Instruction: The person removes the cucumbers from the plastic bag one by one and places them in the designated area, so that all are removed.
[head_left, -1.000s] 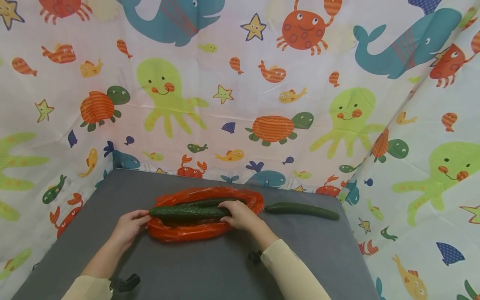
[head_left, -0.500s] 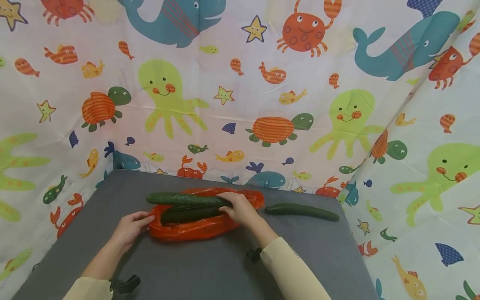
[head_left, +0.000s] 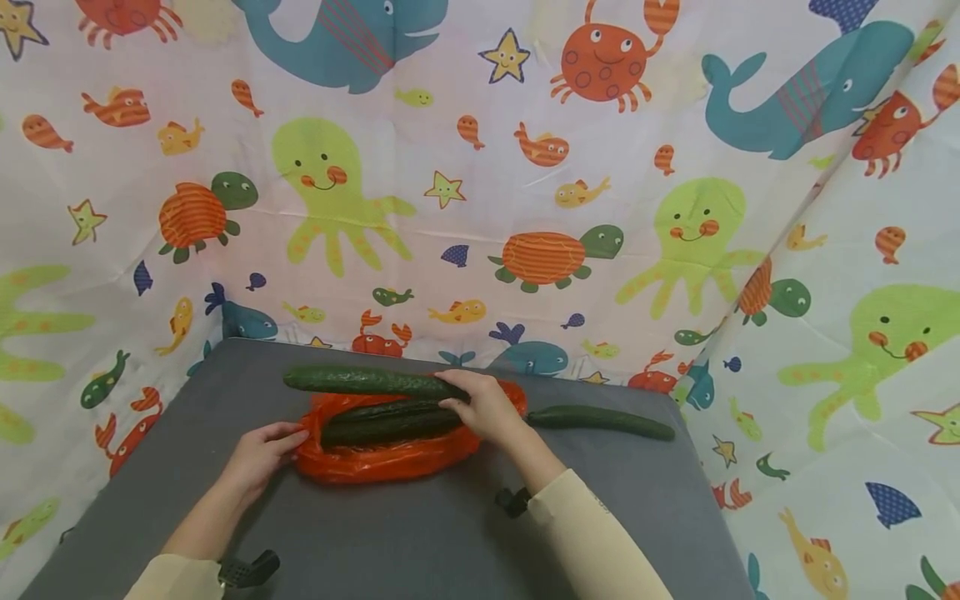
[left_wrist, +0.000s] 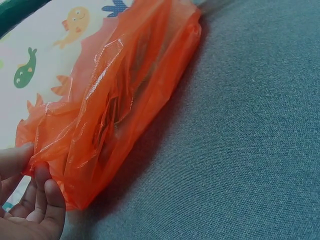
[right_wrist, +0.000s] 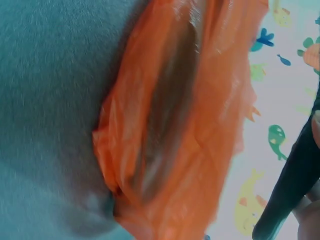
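Observation:
My right hand [head_left: 486,408] grips one end of a long green cucumber [head_left: 360,381], raised level above the back of a red plastic bag [head_left: 375,468]. In the right wrist view this cucumber [right_wrist: 295,175] shows dark at the right edge, with fingers beside it. My left hand [head_left: 258,454] pinches the bag's left rim; the left wrist view shows thumb and fingers [left_wrist: 42,195] closed on the thin red film [left_wrist: 55,145]. Inside the bag's open mouth lie more cucumbers [head_left: 390,425], side by side.
Another cucumber [head_left: 603,421] lies on the grey table [head_left: 390,542], right of the bag. A white curtain [head_left: 450,108] printed with sea animals rises behind the table and along both sides.
The right hand has lifted the cucumber from among the others in the bag, up and toward the back. My left hand has gone from the cucumber's tip area to holding the bag's rim.

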